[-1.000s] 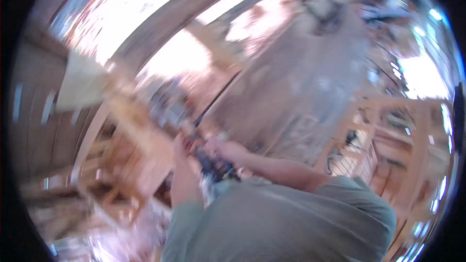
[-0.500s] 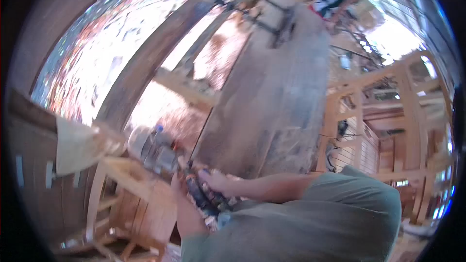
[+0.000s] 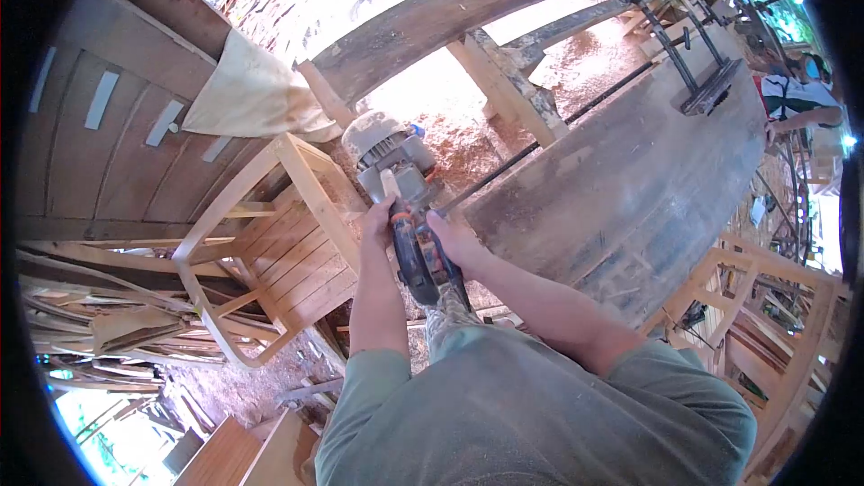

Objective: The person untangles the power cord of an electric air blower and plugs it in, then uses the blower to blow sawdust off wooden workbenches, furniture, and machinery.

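Observation:
A black power tool with orange parts [image 3: 412, 256], long-bodied like an angle grinder, is held close in front of my body. My left hand [image 3: 378, 219] closes around its far left part, a finger pointing forward. From the other side my right hand [image 3: 457, 243] wraps its fingers on the tool. Just beyond my hands stands a dusty motor-like machine [image 3: 396, 157] with a grey box. A broad, worn wooden workbench top [image 3: 576, 207] lies to the right of my right hand.
A black bar clamp [image 3: 679, 58] sits across the bench's far end. Pale wooden chair frames stand at left [image 3: 292, 256] and right [image 3: 774, 297]. A cloth [image 3: 256, 94] hangs beside planks. Another person [image 3: 801, 99] is at the far right. Sawdust covers the floor.
My view has turned left, so the bench and clamp appear farther right and the left chair shows more fully. Both hands remain on the power tool.

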{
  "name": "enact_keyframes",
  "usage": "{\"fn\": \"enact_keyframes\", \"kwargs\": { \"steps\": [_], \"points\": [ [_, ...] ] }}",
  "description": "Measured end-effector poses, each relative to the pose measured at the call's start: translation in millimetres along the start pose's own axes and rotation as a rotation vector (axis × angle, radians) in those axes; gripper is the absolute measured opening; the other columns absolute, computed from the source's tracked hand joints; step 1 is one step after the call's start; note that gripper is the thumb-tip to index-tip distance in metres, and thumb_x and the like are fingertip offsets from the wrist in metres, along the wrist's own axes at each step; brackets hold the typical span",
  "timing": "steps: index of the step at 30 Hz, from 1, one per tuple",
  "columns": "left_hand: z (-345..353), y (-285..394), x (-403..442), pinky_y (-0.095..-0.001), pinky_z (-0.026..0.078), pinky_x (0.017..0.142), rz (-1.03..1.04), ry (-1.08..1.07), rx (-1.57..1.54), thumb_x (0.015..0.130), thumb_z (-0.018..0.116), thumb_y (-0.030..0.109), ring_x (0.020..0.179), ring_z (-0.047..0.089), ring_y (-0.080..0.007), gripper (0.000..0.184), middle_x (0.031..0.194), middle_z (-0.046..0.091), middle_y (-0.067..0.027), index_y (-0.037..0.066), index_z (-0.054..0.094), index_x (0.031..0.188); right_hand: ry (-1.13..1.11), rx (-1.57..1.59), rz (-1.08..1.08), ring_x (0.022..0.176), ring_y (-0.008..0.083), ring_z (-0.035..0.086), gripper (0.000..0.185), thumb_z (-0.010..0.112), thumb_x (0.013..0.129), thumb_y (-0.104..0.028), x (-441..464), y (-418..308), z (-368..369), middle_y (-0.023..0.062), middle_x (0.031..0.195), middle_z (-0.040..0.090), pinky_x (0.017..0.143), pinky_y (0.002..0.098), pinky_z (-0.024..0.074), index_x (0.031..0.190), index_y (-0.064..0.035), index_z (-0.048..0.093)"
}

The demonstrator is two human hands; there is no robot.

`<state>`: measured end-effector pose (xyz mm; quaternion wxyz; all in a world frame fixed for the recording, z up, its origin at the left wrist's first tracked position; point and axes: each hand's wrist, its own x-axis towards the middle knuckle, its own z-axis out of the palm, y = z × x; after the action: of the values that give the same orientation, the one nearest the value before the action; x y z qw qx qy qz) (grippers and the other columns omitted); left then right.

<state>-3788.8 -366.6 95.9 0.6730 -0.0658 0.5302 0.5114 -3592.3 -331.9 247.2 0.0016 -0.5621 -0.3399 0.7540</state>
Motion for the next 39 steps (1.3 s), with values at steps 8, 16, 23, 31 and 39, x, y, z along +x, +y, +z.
{"fn": "enact_keyframes", "kwargs": {
  "steps": [8, 16, 23, 31, 39],
  "points": [
    [-15.0, -5.4, 1.4, -0.0373, 0.051, 0.06, -0.136, 0.066, 0.151, 0.099, 0.049, 0.045, 0.069, 0.06, -0.0213, 0.042, 0.088, 0.064, -0.0088, 0.006, 0.059, 0.109, -0.031, 0.183, 0.15, 0.042, 0.0213, 0.05, 0.052, 0.049, 0.093, -0.06, 57.0, -44.1, -8.1, 0.0055, 0.057, 0.052, 0.041, 0.0378, 0.0428, 0.086, -0.0096, 0.054],
    [-87.5, -57.2, -16.8, -0.0355, 0.049, 0.074, 0.059, 0.486, -0.117, 0.098, 0.048, 0.039, 0.087, 0.059, -0.019, 0.043, 0.109, 0.062, -0.0078, 0.007, 0.052, 0.128, 0.174, 0.449, 0.215, 0.044, 0.0232, 0.05, 0.051, 0.049, 0.094, -0.059, 55.3, -22.6, -4.7, 0.007, 0.058, 0.048, 0.042, 0.0397, 0.0428, 0.084, -0.0086, 0.051],
    [-106.3, -101.6, -42.3, -0.0397, 0.05, 0.078, -0.037, 0.543, -0.145, 0.098, 0.05, 0.037, 0.094, 0.06, -0.0263, 0.046, 0.118, 0.062, -0.0119, 0.008, 0.045, 0.134, 0.15, 0.248, 0.268, 0.046, 0.0195, 0.05, 0.048, 0.049, 0.095, -0.058, 15.6, 47.0, -5.4, 0.0047, 0.06, 0.05, 0.043, 0.0384, 0.0433, 0.083, -0.0113, 0.054],
    [-119.4, -125.7, -48.5, -0.0406, 0.049, 0.085, -0.098, 0.547, -0.221, 0.098, 0.05, 0.038, 0.1, 0.059, -0.0281, 0.045, 0.12, 0.06, -0.0137, 0.009, 0.047, 0.132, 0.043, 0.2, 0.324, 0.047, 0.0178, 0.052, 0.052, 0.05, 0.093, -0.061, 1.6, 64.4, -20.5, 0.0042, 0.061, 0.054, 0.044, 0.0355, 0.0437, 0.083, -0.0104, 0.057],
    [-114.1, -127.1, -41.0, -0.039, 0.049, 0.075, -0.087, 0.522, -0.168, 0.098, 0.049, 0.038, 0.097, 0.06, -0.0249, 0.043, 0.113, 0.063, -0.0098, 0.01, 0.048, 0.132, -0.006, 0.069, 0.103, 0.047, 0.018, 0.052, 0.055, 0.05, 0.092, -0.064, -1.9, 27.2, -4.3, 0.0048, 0.06, 0.053, 0.044, 0.0355, 0.0431, 0.087, -0.0086, 0.055]
  ]
}}
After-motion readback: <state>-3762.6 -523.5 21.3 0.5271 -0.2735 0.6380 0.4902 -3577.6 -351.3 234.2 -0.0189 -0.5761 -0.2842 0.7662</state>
